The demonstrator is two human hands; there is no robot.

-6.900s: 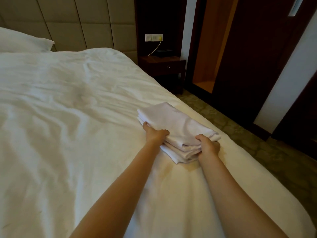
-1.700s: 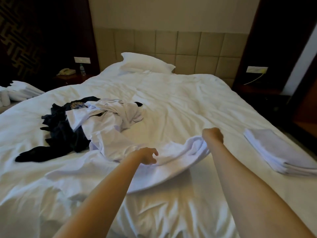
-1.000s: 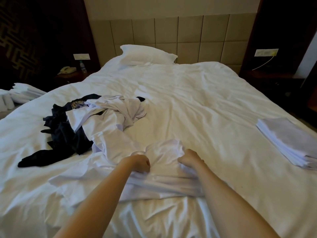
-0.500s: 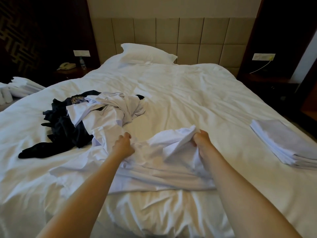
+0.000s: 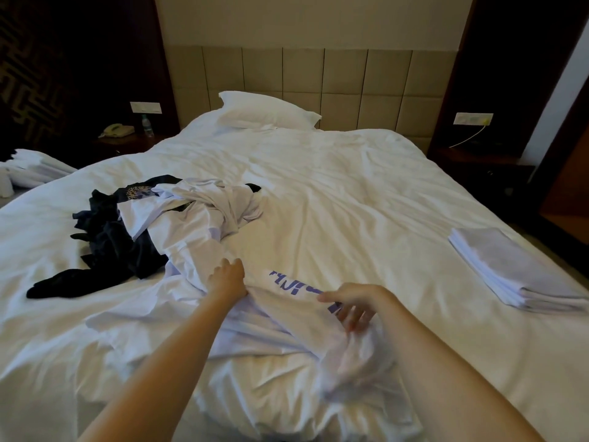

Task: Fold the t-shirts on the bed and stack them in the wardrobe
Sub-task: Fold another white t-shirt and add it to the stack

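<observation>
A white t-shirt with blue lettering (image 5: 287,301) lies crumpled on the bed (image 5: 366,199) in front of me. My left hand (image 5: 227,280) grips its cloth at the left. My right hand (image 5: 353,303) has its fingers spread and bent over the shirt's right part, whose lower cloth is blurred. A heap of unfolded white t-shirts (image 5: 197,215) and dark ones (image 5: 108,247) lies at the left. At the bed's right edge sits a stack of folded white t-shirts (image 5: 510,269).
A pillow (image 5: 267,111) lies by the padded headboard. Nightstands flank the bed, the left one (image 5: 124,141) carrying a phone and a bottle. Folded white linen (image 5: 35,167) is at far left. A wooden opening (image 5: 567,186) shows at far right.
I left the folded stack and turned to the heap, pulling one white shirt toward me. The shirt has turned over, showing blue lettering, and my right hand moved down and right.
</observation>
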